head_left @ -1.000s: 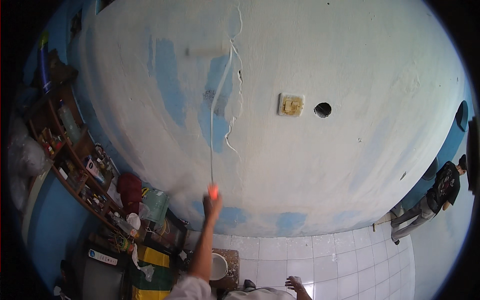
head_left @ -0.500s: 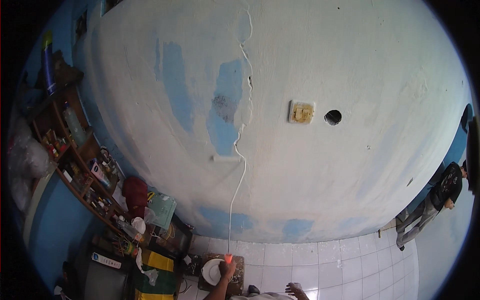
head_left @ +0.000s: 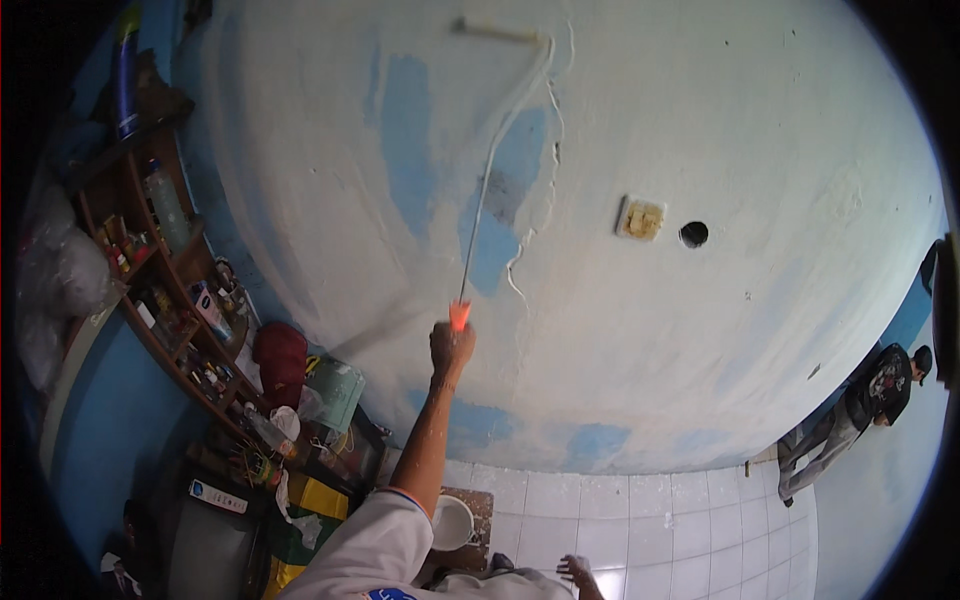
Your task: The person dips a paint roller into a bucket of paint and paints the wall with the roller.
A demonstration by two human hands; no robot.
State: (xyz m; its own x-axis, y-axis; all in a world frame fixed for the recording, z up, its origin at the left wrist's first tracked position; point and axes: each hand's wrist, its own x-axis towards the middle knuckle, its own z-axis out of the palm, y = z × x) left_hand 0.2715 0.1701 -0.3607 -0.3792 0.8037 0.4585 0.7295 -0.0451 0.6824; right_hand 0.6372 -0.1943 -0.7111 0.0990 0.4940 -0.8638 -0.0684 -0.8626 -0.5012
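Note:
My left hand (head_left: 452, 348) is closed around the orange grip of a paint roller (head_left: 487, 165), arm stretched up in front of me. The roller's pale sleeve lies across the upper part of a wall (head_left: 680, 380), slightly blurred. That wall is whitish, with blue patches (head_left: 406, 150) showing through near the roller's rod. Low and right of my body, my right hand (head_left: 577, 571) has its fingers spread and holds nothing. Under my left arm stands a white bucket (head_left: 455, 522) on a brown, paint-spotted stool (head_left: 482, 508), partly covered by my sleeve.
Wooden shelves (head_left: 150, 255) crowded with bottles and small items stand at the left. A dark red bag (head_left: 281, 362) and a greenish box (head_left: 337, 393) lie below them. A switch plate (head_left: 640, 218) and a round hole (head_left: 693, 235) are in the wall. Another person (head_left: 865, 415) stands far right on the tiled floor (head_left: 600, 505).
My left hand has risen from beside the bucket, carrying the paint roller. Its sleeve has travelled up the wall, from below the blue patch to above it. My right hand stays low.

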